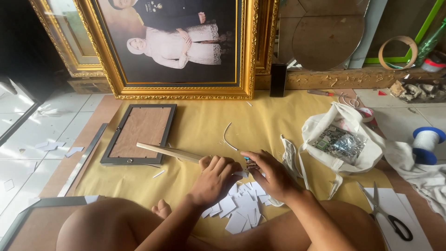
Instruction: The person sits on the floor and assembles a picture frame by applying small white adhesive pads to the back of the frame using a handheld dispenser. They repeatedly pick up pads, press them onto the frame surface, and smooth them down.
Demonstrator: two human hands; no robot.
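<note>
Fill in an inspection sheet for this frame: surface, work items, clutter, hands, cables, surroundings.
Surface: yellow-brown paper sheet spread over the tiled floor.
Work items: pale wooden strip under the left hand; pile of white card pieces by both hands.
Clutter: small grey frame lying back up; cloth bag of small metal parts; scissors; thread spool.
Hands: left hand pressing on the strip; right hand pinching something too small to tell.
Cables: nothing seen.
Surroundings: gold-framed portrait leaning behind; round board.
</note>
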